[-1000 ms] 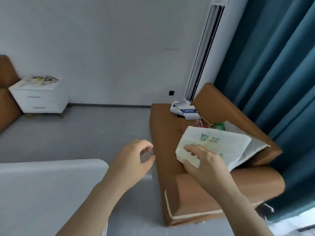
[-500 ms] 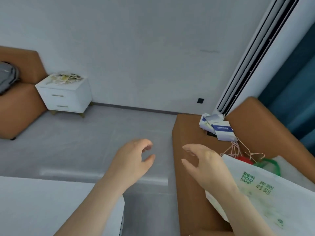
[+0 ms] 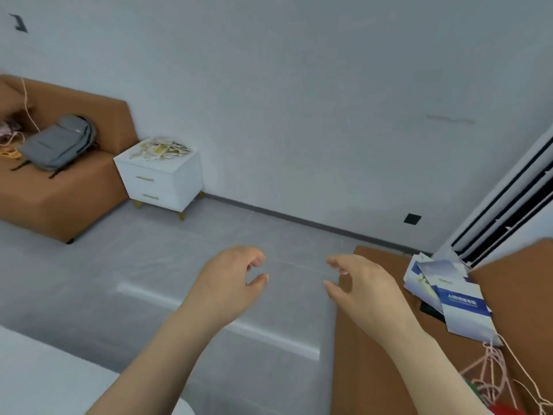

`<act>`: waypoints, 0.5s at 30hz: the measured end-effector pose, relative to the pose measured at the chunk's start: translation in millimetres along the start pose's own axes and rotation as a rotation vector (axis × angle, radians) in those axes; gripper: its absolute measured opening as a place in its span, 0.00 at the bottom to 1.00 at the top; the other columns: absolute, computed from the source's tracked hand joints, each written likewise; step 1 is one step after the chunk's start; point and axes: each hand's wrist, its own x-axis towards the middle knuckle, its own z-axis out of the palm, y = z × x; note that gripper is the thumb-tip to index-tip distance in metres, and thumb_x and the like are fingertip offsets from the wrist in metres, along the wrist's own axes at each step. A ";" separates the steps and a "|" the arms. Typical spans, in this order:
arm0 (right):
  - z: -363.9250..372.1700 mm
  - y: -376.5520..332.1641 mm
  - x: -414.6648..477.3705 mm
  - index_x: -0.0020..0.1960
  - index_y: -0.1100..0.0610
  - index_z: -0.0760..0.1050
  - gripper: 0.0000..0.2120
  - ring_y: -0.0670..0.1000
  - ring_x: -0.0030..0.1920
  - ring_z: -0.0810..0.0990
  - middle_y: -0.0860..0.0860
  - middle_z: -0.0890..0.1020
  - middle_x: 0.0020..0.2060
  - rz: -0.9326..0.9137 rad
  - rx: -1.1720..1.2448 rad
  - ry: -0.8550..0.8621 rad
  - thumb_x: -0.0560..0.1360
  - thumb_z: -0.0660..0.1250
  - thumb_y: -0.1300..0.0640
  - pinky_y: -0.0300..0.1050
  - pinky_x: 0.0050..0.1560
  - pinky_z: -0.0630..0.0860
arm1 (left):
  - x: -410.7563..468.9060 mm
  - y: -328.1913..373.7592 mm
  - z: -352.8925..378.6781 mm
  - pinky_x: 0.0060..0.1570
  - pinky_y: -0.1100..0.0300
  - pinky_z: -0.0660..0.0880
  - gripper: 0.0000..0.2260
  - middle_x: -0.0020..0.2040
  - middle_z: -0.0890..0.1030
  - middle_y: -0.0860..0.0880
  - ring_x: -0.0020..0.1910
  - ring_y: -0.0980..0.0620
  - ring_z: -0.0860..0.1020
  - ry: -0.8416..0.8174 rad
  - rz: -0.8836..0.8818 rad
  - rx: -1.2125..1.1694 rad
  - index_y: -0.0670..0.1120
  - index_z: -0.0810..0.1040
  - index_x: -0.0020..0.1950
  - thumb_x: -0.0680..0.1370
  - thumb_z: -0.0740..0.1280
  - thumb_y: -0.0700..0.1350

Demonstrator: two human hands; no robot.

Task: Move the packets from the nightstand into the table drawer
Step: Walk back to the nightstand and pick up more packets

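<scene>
A pale matte wall (image 3: 299, 85) and a smooth grey floor (image 3: 149, 265) with a faint sheen frame a white nightstand (image 3: 161, 181), a boxy two-drawer unit on short gold-coloured legs. Butted against the nightstand's left side is a tan couch (image 3: 59, 199), blocky and leather-like, with a soft grey backpack (image 3: 59, 145) slumped on its seat. Far to the nightstand's right and much nearer the viewer, a second tan seat (image 3: 374, 369) carries a fan of glossy blue-and-white booklets (image 3: 449, 298).

Well short of the nightstand, the person's left hand (image 3: 230, 283) and right hand (image 3: 362, 286) hang in the air apart from each other, both empty, fingers loosely curled.

The packets (image 3: 161, 148) lie in a loose, ragged heap on the nightstand's top: thin, flat, pale pieces, too small here to read. None has been lifted, and no table drawer is in view.

The likely trouble is the heap itself. Flat, slippery packets piled at odd angles could slide out of a hurried handful and scatter on the floor beside the nightstand, or slip behind it against the wall.
</scene>
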 end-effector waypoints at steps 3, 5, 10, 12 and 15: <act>3.3 5.9 50.3 0.68 0.47 0.70 0.20 0.40 0.60 0.74 0.40 0.76 0.62 -0.040 -0.001 -0.046 0.77 0.65 0.48 0.33 0.57 0.68 | 36.1 -14.7 -0.2 0.55 0.60 0.74 0.12 0.53 0.78 0.58 0.51 0.59 0.76 -0.013 -0.061 0.007 0.52 0.76 0.58 0.76 0.67 0.51; 7.3 4.8 86.0 0.68 0.46 0.70 0.20 0.40 0.61 0.74 0.40 0.75 0.63 -0.072 0.000 -0.073 0.77 0.64 0.48 0.32 0.57 0.67 | 61.6 -27.4 -2.3 0.55 0.61 0.73 0.12 0.53 0.77 0.59 0.51 0.60 0.75 -0.001 -0.098 0.012 0.54 0.76 0.59 0.76 0.66 0.51; 24.4 -16.1 188.8 0.68 0.46 0.70 0.20 0.41 0.62 0.73 0.40 0.75 0.63 -0.146 -0.005 -0.091 0.77 0.64 0.48 0.33 0.58 0.66 | 135.2 -70.4 -18.7 0.53 0.62 0.73 0.13 0.53 0.77 0.60 0.50 0.61 0.75 0.072 -0.152 0.002 0.55 0.75 0.60 0.76 0.66 0.52; 34.2 -32.1 230.9 0.68 0.47 0.70 0.20 0.41 0.62 0.73 0.40 0.75 0.63 -0.174 0.004 -0.109 0.77 0.64 0.48 0.32 0.58 0.65 | 164.1 -93.3 -30.0 0.53 0.63 0.73 0.13 0.53 0.76 0.61 0.51 0.61 0.75 0.100 -0.177 0.002 0.55 0.74 0.61 0.76 0.66 0.52; 45.5 -62.8 294.5 0.68 0.46 0.70 0.20 0.41 0.62 0.73 0.40 0.75 0.63 -0.217 0.002 -0.133 0.77 0.64 0.48 0.32 0.57 0.65 | 205.4 -129.9 -52.6 0.53 0.64 0.72 0.14 0.53 0.77 0.61 0.52 0.61 0.75 0.135 -0.208 0.018 0.55 0.74 0.62 0.76 0.66 0.53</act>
